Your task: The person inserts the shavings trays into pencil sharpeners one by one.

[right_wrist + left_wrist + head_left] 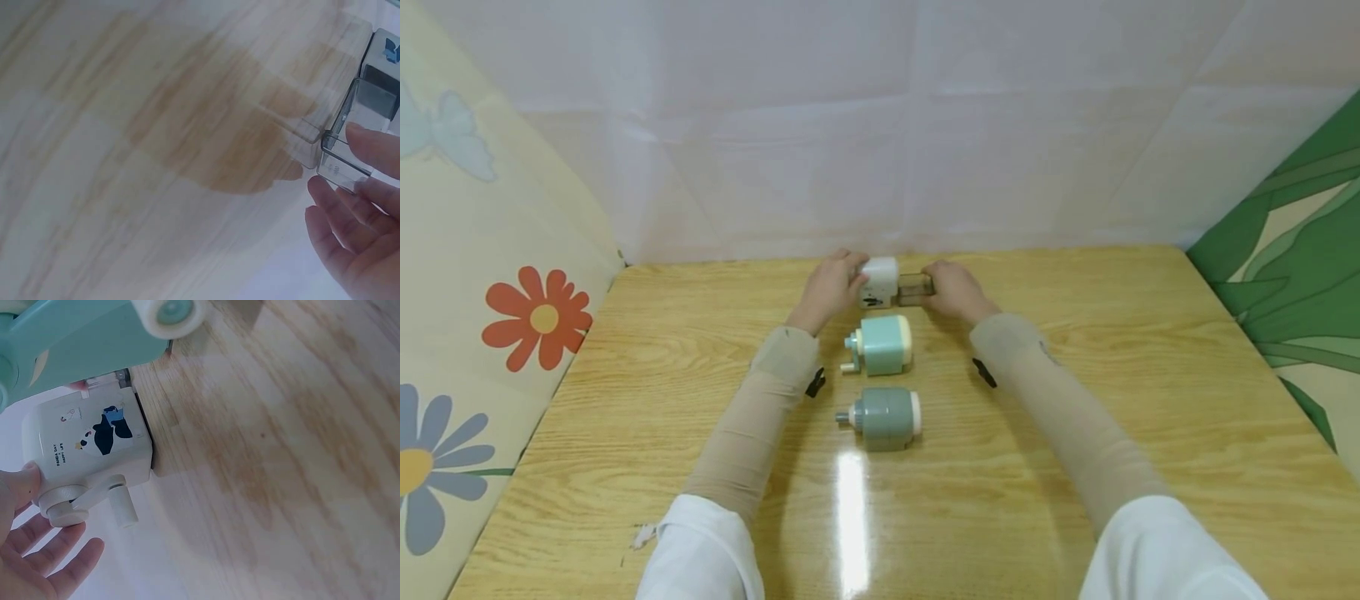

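Note:
A white pencil sharpener (880, 282) with a panda picture (94, 444) stands farthest on the wooden table (1075, 400). My left hand (830, 288) is at its crank end. Its thumb (24, 480) touches the body, and the fingers (59, 556) lie fairly straight beside the crank (84, 501). A clear plastic drawer (916, 287) sticks out of the sharpener's right side. My right hand (951, 290) pinches this drawer (350, 140), thumb (375, 147) on top and fingers (337, 209) beneath. The white body (382, 65) shows just behind the drawer.
Two more sharpeners stand nearer me in a column: a mint one (880, 344) (75, 331) and a grey-green one (883, 417). Cloth-covered walls close the table at the back and both sides. Bare wood lies to the left and right of the column.

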